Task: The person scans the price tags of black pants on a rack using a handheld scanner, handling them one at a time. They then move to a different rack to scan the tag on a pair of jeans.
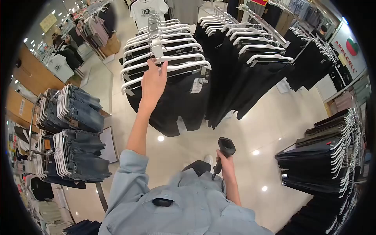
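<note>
My left hand (pixel 152 84) reaches up to the front of a row of white hangers, its fingers on the bar of the front hanger (pixel 184 67). Some fingertips are hidden behind that bar. From this hanger hang black shorts (pixel 168 103), with a white tag (pixel 197 85) near the right clip. Lower down, close to my body, my right hand (pixel 228 166) is wrapped round the handle of a black handheld barcode scanner (pixel 226 146). The scanner's head points up and away from me, apart from the clothes.
Right of the shorts, another rail holds black trousers (pixel 250 82) on white hangers. Denim shorts (pixel 84 145) hang on a rack at the left. More dark trousers (pixel 313 164) line the right side. A white T-shirt (pixel 149 11) hangs at the far end. Pale tiled floor (pixel 250 133) lies between the racks.
</note>
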`<state>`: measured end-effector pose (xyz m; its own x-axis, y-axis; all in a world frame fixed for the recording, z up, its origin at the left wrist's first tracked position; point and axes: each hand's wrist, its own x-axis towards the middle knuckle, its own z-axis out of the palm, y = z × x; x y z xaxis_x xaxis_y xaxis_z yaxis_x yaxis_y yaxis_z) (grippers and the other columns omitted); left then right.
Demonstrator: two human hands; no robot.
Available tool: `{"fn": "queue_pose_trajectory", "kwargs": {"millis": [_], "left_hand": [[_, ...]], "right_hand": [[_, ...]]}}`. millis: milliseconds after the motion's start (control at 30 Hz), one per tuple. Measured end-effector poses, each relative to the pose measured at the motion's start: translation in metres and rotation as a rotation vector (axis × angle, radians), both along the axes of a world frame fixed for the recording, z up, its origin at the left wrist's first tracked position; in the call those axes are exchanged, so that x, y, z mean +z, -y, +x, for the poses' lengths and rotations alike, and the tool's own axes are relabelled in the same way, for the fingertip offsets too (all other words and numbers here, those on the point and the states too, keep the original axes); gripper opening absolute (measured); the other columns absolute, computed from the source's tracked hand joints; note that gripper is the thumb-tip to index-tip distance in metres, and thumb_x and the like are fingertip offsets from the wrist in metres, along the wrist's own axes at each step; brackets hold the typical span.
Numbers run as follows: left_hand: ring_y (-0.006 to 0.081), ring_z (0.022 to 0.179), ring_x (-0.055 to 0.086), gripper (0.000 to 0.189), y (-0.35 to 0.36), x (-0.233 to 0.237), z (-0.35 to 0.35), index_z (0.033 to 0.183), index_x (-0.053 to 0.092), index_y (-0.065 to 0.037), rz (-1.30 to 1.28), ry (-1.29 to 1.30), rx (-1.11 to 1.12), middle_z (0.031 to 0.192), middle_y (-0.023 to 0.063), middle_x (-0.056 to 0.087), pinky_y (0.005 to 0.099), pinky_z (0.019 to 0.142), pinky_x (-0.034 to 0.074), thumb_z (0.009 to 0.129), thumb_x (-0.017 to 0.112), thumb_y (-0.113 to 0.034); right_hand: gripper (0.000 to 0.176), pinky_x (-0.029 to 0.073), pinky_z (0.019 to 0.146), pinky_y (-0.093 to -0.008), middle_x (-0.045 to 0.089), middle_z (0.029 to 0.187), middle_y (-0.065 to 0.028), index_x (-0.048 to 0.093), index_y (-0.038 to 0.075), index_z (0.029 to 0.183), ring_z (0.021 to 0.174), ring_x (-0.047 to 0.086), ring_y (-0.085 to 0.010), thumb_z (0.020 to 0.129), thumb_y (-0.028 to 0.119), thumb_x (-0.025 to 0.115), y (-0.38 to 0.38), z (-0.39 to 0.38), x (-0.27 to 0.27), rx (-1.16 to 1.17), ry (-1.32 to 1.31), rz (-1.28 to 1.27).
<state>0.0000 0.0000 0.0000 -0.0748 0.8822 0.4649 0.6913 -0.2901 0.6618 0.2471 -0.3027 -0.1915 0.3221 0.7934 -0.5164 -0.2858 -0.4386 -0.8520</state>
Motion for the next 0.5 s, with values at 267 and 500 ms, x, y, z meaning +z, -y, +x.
{"fn": "queue_pose_trajectory", "kwargs": {"millis": [267,500], "left_hand": [[0.0367,0.076,0.067,0.038,-0.012,-0.023,-0.001,0.087,0.068,-0.001,0.378,-0.401,0.075,0.08,0.016,0.069,0.0467,0.073,0.049,0.107,0.051,-0.029],[0.0316,0.071,0.067,0.035,-0.007,-0.023,0.002,0.082,0.066,-0.004,0.441,-0.455,0.14,0.073,0.0113,0.067,0.0439,0.071,0.05,0.106,0.054,-0.027]], "right_hand": [[0.023,0.043,0.066,-0.0275,0.059,0.078,0.0006,0.066,0.004,0.101,0.072,0.057,-0.0095,0.094,0.025,0.075,-0.001,-0.001,0.009,0.073,-0.023,0.044],[0.022,0.042,0.066,-0.0277,0.059,0.078,0.0005,0.066,0.005,0.097,0.071,0.056,-0.0096,0.092,0.023,0.076,-0.009,-0.012,0.006,0.123,-0.044,0.077]]}}
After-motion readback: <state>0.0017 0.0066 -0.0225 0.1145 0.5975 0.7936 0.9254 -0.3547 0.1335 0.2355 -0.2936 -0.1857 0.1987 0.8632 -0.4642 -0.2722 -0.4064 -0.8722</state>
